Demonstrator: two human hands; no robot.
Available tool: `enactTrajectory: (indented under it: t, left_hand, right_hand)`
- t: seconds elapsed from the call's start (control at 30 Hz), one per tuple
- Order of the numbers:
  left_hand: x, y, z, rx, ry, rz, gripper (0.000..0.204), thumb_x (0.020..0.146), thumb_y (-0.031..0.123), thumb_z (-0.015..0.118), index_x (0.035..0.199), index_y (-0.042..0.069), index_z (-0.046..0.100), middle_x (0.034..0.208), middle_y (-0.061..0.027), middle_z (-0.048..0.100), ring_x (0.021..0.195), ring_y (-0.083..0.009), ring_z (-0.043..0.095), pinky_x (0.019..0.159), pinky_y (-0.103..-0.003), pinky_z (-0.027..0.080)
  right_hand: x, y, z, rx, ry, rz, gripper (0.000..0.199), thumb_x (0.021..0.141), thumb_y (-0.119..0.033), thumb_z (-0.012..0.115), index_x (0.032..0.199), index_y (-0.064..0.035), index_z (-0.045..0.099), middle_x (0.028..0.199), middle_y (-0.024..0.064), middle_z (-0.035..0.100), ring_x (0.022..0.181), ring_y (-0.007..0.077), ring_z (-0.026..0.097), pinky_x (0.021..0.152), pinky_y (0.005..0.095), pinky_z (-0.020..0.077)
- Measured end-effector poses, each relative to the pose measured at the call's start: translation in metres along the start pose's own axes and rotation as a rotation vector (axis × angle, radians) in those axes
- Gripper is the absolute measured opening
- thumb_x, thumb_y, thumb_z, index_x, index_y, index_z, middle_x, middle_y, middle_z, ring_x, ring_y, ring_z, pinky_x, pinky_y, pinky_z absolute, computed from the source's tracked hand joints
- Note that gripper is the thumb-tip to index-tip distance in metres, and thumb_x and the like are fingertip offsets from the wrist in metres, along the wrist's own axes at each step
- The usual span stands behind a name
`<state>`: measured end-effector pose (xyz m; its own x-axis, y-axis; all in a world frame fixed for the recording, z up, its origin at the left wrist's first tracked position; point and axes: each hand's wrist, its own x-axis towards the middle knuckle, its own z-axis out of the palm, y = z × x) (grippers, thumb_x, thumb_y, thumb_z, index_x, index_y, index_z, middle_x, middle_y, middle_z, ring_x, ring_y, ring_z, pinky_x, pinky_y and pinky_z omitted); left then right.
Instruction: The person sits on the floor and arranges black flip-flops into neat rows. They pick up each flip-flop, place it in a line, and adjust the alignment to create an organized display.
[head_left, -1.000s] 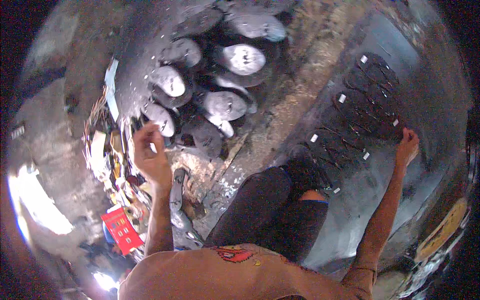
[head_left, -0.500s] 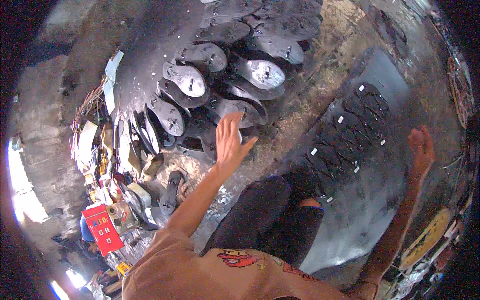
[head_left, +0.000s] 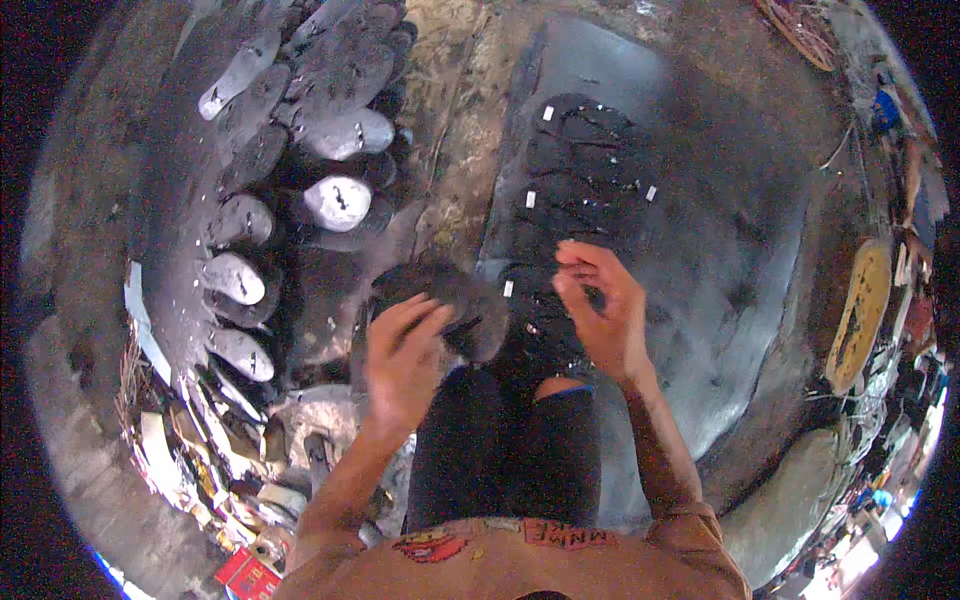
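Note:
My left hand [head_left: 405,360] is slightly blurred, its fingers bent over the left side of a dark sandal sole [head_left: 485,325] just beyond my knees. Its thumb is hidden. My right hand [head_left: 605,315] is raised to the right of the sole, fingers curved with a gap between thumb and fingertips, and nothing shows in it. Below and beyond it lie black sandal straps [head_left: 585,205] in a row, several with small white tags. They rest on a dark, smooth sheet [head_left: 710,290].
Many black and grey sandal soles [head_left: 340,203] lie in overlapping rows at the left. A yellowish sole-shaped piece [head_left: 860,315] lies at the far right. Scraps and a red box [head_left: 248,575] crowd the lower left. My dark-clothed knees [head_left: 455,430] are close in front.
The view has turned right. My left hand has come from the pile of soles to near my knees, with a sole at its fingers. My right hand has moved in over the straps.

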<state>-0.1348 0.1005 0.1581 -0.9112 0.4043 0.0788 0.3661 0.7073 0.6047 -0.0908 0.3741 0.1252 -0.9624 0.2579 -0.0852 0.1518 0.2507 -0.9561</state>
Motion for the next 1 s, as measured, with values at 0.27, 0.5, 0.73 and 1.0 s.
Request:
enactTrajectory:
  t: [0.27,0.5,0.73,1.0]
  left_hand:
    - [-0.026,-0.002,0.080,-0.190,0.030,0.043,0.062,0.075,-0.003,0.082,0.133,0.009,0.062,0.143,-0.0146,0.057,0.138,-0.0369,0.050,0.113,-0.050,0.043]
    - [0.003,-0.067,0.080,-0.095,0.097,-0.253,0.106,0.079,0.019,0.092,0.160,-0.001,0.027,0.156,-0.0257,0.037,0.146,-0.0467,0.036,0.125,-0.055,0.026]
    - [0.098,-0.017,0.086,-0.706,-0.135,-0.346,0.084,0.093,0.024,0.084,0.157,-0.002,0.036,0.153,-0.0225,0.048,0.146,-0.0324,0.044,0.123,-0.044,0.035]
    - [0.181,-0.006,0.097,-1.295,-0.439,-0.509,0.041,0.100,0.014,0.073,0.132,-0.009,0.060,0.121,-0.0143,0.072,0.107,-0.0250,0.073,0.092,-0.042,0.065]
  right_hand:
    - [-0.027,0.033,0.041,-0.350,-0.270,-0.316,0.063,0.078,0.002,0.074,0.139,-0.0105,0.064,0.137,0.0116,0.069,0.129,0.0371,0.061,0.115,0.0499,0.0456]
    - [-0.003,0.049,0.013,0.316,0.208,0.357,0.039,0.102,-0.027,0.070,0.135,-0.0074,0.067,0.111,0.0067,0.073,0.101,0.0161,0.065,0.091,0.0336,0.0517]
    - [0.043,0.049,-0.042,0.274,0.463,0.206,0.040,0.106,-0.028,0.067,0.138,-0.0049,0.063,0.110,0.0048,0.070,0.092,0.0124,0.064,0.074,0.0298,0.0539]
    - [0.084,0.043,-0.084,0.835,0.408,0.312,0.040,0.108,-0.020,0.063,0.144,-0.0029,0.057,0.120,0.0086,0.070,0.099,0.0174,0.068,0.083,0.0374,0.0613]
